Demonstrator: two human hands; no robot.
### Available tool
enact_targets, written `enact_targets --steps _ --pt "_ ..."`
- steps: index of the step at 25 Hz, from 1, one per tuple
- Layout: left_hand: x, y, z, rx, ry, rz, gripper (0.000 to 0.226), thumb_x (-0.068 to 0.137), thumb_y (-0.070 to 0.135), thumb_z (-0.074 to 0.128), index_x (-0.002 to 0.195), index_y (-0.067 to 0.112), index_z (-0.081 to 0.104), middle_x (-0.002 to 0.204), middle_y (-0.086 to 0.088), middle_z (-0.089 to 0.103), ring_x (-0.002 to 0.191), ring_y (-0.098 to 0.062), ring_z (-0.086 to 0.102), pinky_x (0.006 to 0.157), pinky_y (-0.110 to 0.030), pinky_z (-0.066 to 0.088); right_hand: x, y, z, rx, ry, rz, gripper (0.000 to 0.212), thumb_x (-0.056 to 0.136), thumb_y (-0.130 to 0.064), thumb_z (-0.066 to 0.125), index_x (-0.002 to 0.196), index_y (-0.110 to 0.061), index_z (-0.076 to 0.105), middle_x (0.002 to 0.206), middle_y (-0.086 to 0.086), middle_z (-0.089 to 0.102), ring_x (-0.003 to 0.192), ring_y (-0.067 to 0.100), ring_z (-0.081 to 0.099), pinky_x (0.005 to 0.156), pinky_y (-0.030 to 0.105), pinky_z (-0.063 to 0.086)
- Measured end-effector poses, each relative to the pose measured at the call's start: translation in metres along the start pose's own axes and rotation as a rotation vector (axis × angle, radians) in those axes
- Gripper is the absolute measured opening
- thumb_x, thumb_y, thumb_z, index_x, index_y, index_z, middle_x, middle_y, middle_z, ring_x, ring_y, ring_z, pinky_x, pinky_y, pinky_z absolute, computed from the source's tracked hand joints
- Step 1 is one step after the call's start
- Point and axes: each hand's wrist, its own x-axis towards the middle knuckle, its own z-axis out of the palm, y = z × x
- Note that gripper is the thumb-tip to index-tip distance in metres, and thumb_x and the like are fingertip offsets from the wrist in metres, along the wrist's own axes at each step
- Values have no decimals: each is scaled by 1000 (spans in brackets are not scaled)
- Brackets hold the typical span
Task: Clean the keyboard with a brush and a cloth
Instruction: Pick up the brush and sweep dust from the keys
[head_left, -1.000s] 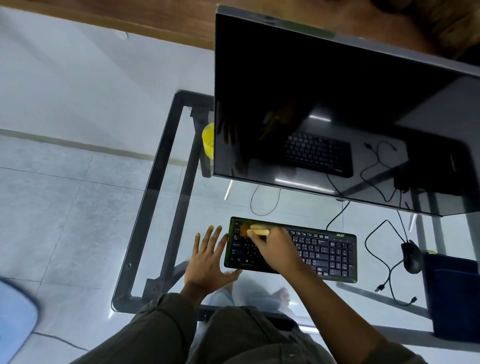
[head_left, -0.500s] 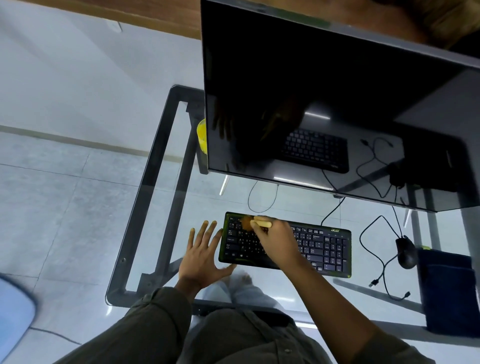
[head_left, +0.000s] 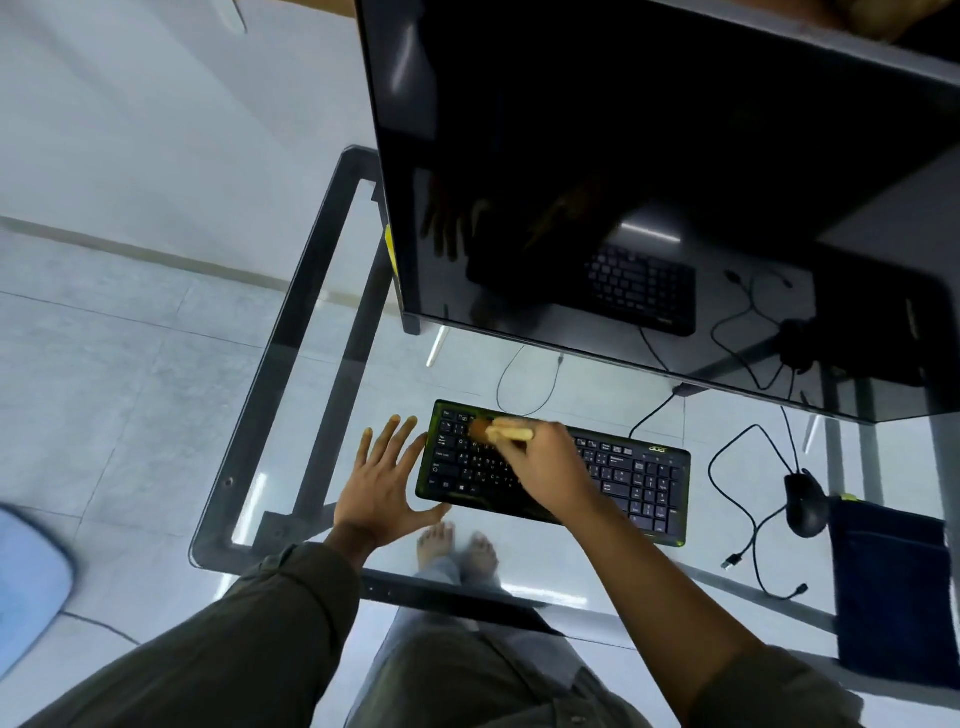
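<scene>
A black keyboard (head_left: 636, 475) with a green edge lies on the glass desk (head_left: 291, 395). My right hand (head_left: 540, 467) is over its left half, closed on a small brush (head_left: 506, 431) with a pale wooden handle; the brown bristles touch the upper left keys. My left hand (head_left: 382, 478) rests flat on the glass with fingers spread, its thumb against the keyboard's left front corner. A dark blue cloth (head_left: 891, 587) lies folded at the desk's right front.
A large dark monitor (head_left: 649, 171) stands behind the keyboard. A black mouse (head_left: 805, 504) and loose cables (head_left: 737, 519) lie right of the keyboard. A yellow object (head_left: 390, 249) peeks out behind the monitor's left edge. Feet show through the glass.
The brush stays over the upper left keys with only slight shifts. The left hand keeps its place beside the keyboard. The head view has drifted.
</scene>
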Motion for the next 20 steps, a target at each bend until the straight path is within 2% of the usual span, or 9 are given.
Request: enact_targets --steps 4,5,7,8,10,12,15,18,20 --pt "-3 0 2 2 5 1 102 77 87 45 156 24 29 167 -3 19 156 -23 3 125 -56 11 -6 4 -4 -17 -158 -65 26 93 -36 68 115 -24 74 109 -4 77 84 12 72 79 33 59" --pt "-3 0 3 2 6 2 102 77 87 45 155 24 29 167 -3 19 156 -23 4 125 -56 11 -8 5 -4 9 -128 -71 26 93 -35 68 115 -23 74 111 -4 76 86 12 72 81 34 59" --pt "-4 0 5 -1 15 0 101 77 87 45 155 24 31 167 -3 20 156 -23 4 125 -56 10 -12 9 -2 21 -78 -71 23 93 -33 68 111 -21 76 106 -1 78 76 14 72 74 37 59" --pt "-4 1 5 -2 20 2 101 77 87 45 155 24 31 167 -3 20 156 -23 4 125 -56 10 -15 9 -1 -7 -135 -89 23 93 -34 68 110 -21 76 104 0 78 75 14 71 73 38 59" --pt "-3 1 5 -5 27 6 100 77 88 45 155 25 31 167 -2 19 156 -22 3 126 -55 8 -18 8 2 -31 -200 -107 25 93 -36 67 113 -23 75 106 -3 77 82 12 71 77 37 59" --pt "-3 0 6 -10 36 6 100 78 88 45 155 26 31 167 -2 18 156 -22 3 126 -55 7 -17 5 1 -13 -104 -79 26 94 -35 66 115 -22 74 109 -3 77 84 14 72 79 32 58" --pt "-4 0 7 -21 59 9 99 77 87 46 154 26 32 167 -2 20 156 -22 5 125 -55 9 -16 0 7 -23 -221 -98 26 94 -34 66 115 -22 74 112 -1 76 89 15 72 82 33 58" --pt "-3 0 7 -23 67 11 99 78 87 47 154 26 32 166 -3 22 156 -23 7 125 -56 12 -13 -2 11 4 -112 -77 26 93 -34 67 116 -22 74 111 -2 76 93 15 72 85 32 58" --pt "-4 0 7 -12 63 10 99 77 88 46 154 26 32 166 -2 22 156 -22 6 125 -55 10 -14 -7 15 -19 -235 -94 28 93 -36 68 117 -23 73 111 -3 76 87 12 71 82 32 58"
